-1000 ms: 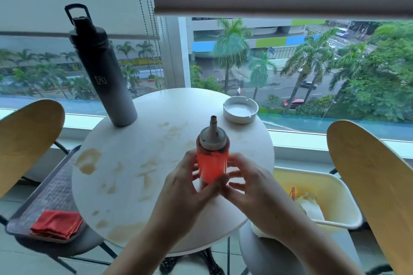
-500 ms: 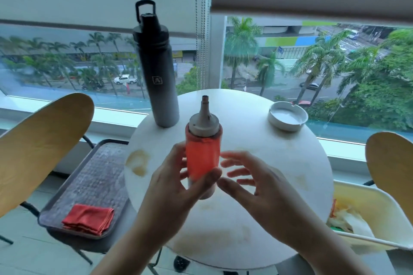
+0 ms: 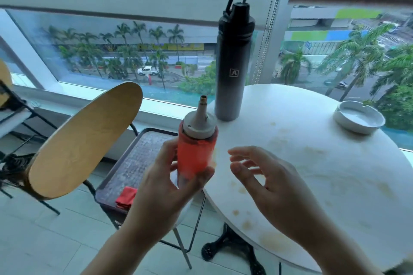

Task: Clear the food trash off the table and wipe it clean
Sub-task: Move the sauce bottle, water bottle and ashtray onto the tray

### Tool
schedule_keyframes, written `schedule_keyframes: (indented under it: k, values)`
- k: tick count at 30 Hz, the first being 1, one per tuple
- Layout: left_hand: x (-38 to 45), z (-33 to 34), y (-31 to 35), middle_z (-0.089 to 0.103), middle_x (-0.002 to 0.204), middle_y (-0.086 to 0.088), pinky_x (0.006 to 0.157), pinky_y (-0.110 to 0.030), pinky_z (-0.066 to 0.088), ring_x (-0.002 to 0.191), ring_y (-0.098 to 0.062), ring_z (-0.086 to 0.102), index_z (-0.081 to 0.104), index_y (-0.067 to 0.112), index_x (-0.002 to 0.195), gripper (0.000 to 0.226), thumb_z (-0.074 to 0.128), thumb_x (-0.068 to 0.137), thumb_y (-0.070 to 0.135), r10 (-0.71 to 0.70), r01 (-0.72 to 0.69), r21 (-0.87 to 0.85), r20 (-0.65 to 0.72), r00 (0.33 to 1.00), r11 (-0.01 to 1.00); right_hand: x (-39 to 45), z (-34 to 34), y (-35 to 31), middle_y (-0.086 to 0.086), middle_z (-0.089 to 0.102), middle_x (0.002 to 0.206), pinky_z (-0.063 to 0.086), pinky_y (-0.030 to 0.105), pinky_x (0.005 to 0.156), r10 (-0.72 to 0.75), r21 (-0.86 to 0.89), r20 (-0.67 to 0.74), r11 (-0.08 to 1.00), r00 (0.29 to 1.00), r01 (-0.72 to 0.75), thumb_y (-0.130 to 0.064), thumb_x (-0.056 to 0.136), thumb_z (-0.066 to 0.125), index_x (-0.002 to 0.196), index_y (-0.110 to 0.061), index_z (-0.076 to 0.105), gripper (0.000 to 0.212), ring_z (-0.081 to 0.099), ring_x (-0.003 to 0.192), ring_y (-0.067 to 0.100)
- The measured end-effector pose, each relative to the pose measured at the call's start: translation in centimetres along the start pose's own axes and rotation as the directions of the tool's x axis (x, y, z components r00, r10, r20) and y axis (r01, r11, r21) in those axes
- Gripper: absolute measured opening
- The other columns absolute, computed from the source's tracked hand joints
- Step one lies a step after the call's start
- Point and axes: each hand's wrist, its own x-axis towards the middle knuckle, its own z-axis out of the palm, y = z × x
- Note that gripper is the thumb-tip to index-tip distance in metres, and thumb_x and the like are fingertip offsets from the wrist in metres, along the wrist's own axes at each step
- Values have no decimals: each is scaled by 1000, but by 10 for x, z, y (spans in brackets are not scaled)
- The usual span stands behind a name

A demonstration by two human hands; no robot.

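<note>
Over the left edge of the desk (image 3: 312,163), the left hand (image 3: 165,187) is holding a squeeze bottle (image 3: 196,152) upright, with the fingers and thumb curled around its lower part. The bottle is in the air, not resting on anything, above the gap between the desk and the tray (image 3: 134,163) on the chair beside it. The right hand (image 3: 274,187) is hovering just beside the bottle, apart from it, with the fingers loosely spread and holding nothing.

The bottle is looking like soft plastic, filled with an orange-red sauce nearly to the grey cap with an open nozzle. Probably it is light enough for one hand, but the wall will give way under pressure, so a hard squeeze could push sauce out of the nozzle. A gentle hold around the middle or lower body, keeping it upright, seems the safest; the cap is stiffer but narrow.

On the desk a tall dark flask (image 3: 232,62) is standing near the window and a white ashtray (image 3: 359,118) is lying further right. Brown stains (image 3: 241,190) are spreading over the desk surface, so the wiping is not yet done. A folded red cloth (image 3: 127,195) is lying on the tray.
</note>
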Motion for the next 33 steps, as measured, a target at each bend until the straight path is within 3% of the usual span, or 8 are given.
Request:
schedule_keyframes:
  k: [9,14,18,21,26,28,33]
  values:
    - [-34,-27,-2,72,107,13,88,-47,57,106,-10,68,55,38,118,49,72,77,59,-104,104,-5,-114,988,995,8,26,-7,-24,63,105,54,28,81,-85,-119,80,988,993,95,-56,98,46,122,-40,60,32,60,96,-3]
    - [-49,-33,-1,72,105,11,79,-29,58,101,-11,70,55,44,112,39,74,79,54,-138,138,-14,-190,972,990,12,43,-10,-20,59,93,41,15,72,-131,-91,106,986,986,140,-53,94,51,114,-37,64,28,54,86,-1]
    - [-57,-34,-5,73,102,12,73,-16,53,95,-8,71,57,38,113,38,80,83,40,-152,150,-27,-258,954,988,12,55,-15,-18,57,93,34,7,72,-154,-83,153,982,976,168,-50,97,55,109,-36,64,21,51,85,1]
    - [-61,-37,-14,72,102,10,73,-15,53,95,-8,71,57,32,114,38,79,83,34,-167,164,-37,-291,942,986,13,66,-20,-16,58,97,37,11,74,-175,-49,192,981,966,188,-47,96,58,110,-34,64,19,52,87,2]
    - [-59,-52,-34,72,104,5,79,-18,55,97,-10,72,57,33,117,47,79,79,49,-201,194,-53,-323,925,980,21,93,-23,-15,59,101,45,25,83,-188,-25,215,980,958,198,-46,96,59,113,-32,64,23,55,93,5]
    - [-55,-60,-43,72,102,9,79,-18,56,96,-8,72,57,31,117,44,81,82,46,-215,213,-43,-326,920,976,28,105,-24,-14,60,100,48,29,84,-187,-36,212,979,959,199,-46,95,59,113,-31,65,24,57,92,6]
    - [-31,-91,-80,72,102,13,88,-32,57,99,-9,70,56,27,121,48,79,81,42,-227,234,-7,-279,933,972,51,139,-31,-12,61,100,53,36,80,-145,-89,201,982,969,165,-48,95,56,114,-31,64,27,60,92,11]
